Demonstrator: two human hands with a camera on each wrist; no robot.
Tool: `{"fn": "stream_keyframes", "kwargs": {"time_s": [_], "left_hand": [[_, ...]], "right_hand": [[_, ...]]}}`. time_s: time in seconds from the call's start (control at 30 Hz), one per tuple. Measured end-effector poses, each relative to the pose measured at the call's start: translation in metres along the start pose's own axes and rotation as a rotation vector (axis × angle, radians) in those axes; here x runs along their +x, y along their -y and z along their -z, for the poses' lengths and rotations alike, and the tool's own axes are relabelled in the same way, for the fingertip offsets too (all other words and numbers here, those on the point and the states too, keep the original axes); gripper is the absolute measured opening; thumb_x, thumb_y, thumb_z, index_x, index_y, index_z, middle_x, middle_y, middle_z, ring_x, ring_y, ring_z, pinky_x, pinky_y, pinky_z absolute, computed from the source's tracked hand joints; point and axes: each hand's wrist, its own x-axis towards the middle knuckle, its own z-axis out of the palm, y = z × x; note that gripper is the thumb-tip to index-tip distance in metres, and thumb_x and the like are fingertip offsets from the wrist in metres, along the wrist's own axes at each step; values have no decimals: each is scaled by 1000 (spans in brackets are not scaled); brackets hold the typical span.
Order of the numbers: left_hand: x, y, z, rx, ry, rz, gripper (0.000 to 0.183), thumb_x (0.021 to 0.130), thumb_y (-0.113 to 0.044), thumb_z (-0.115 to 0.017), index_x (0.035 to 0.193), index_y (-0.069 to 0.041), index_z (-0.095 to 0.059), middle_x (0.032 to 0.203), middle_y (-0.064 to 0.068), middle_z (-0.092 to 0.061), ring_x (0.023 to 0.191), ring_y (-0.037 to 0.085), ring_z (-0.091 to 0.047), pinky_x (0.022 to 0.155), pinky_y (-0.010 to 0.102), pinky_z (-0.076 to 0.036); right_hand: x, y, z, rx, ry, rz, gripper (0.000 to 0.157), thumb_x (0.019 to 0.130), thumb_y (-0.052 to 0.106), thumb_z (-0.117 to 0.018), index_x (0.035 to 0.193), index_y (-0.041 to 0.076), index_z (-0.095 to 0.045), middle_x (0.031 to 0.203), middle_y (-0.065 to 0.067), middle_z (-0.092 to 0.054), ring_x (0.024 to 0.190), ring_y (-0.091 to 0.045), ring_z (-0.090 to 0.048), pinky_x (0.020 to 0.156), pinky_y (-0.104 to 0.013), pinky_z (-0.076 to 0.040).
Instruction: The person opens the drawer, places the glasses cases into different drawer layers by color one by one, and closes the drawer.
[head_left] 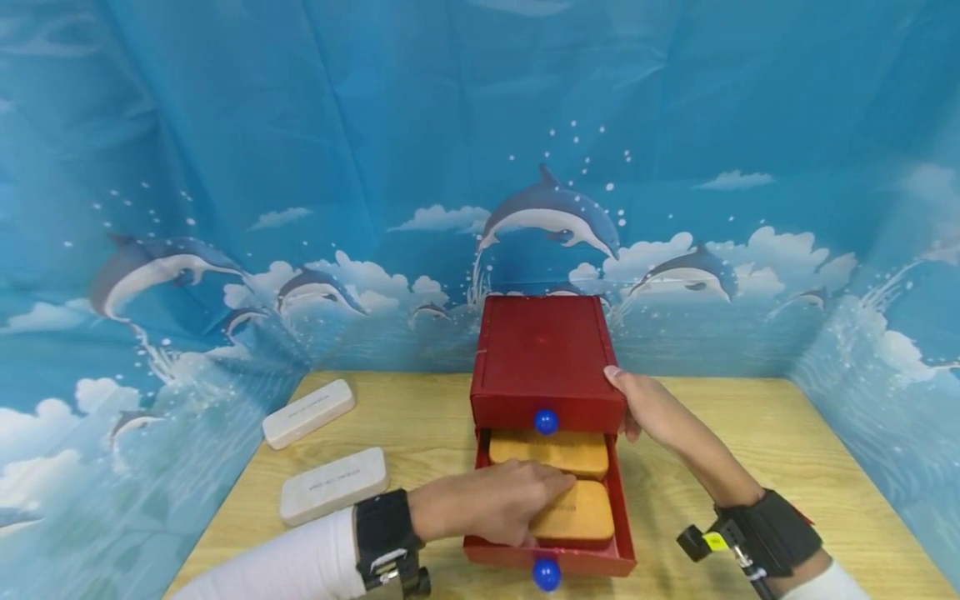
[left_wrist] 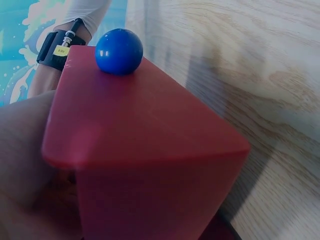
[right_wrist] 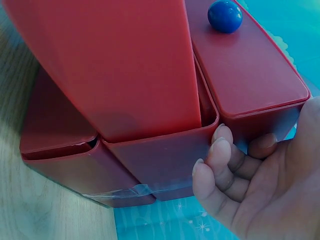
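Note:
A red drawer cabinet point(head_left: 546, 350) stands on the table with its lower drawer point(head_left: 624, 533) pulled out. Inside the drawer lie two orange rounded blocks, a rear one point(head_left: 555, 450) and a front one point(head_left: 581, 515) with faint print. My left hand point(head_left: 504, 500) reaches in from the left and pinches the front orange block, fingers at its far edge and thumb near the drawer front; the drawer wall hides part of this grip in the left wrist view. My right hand point(head_left: 651, 408) holds the cabinet's right front corner, thumb on top, curved fingers point(right_wrist: 217, 155) against the side.
Two white rounded blocks, one farther back point(head_left: 309, 414) and one nearer point(head_left: 334, 486), lie left of the cabinet on the wooden table point(head_left: 720, 417). Blue knobs mark the upper drawer point(head_left: 546, 421) and lower drawer point(head_left: 547, 574). A dolphin-print curtain point(head_left: 405, 167) surrounds the table.

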Motion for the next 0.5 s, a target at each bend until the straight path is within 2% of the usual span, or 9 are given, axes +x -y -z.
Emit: {"fn": "stream_keyframes", "kwargs": {"time_s": [0.13,0.33,0.5], "left_hand": [[-1,1,-1,-19,-10,-29,81,81,-34,-76,144,-7,-34,141,2,-45,126,5,-39,99,17,-35],[-4,1,-2,-12,-27,-46,82,81,-34,-75,145,-6,-32,145,5,-41,129,7,-36,101,17,-32],[-8,4,-1,-44,-24,-59,80,85,-35,-71,146,-7,-30,147,4,-37,131,8,-32,102,17,-30]], "right_hand": [[0,-1,-1,3,-4,-7,72,102,55,-19,72,5,-62,58,-13,-60,50,-30,-56,59,-40,-50],[0,-1,-1,18,-6,-6,74,102,57,-19,71,6,-62,61,-19,-61,50,-30,-55,58,-41,-49],[1,-1,-1,20,-7,-6,74,101,57,-19,72,5,-63,60,-15,-61,50,-30,-55,57,-41,-50]]}}
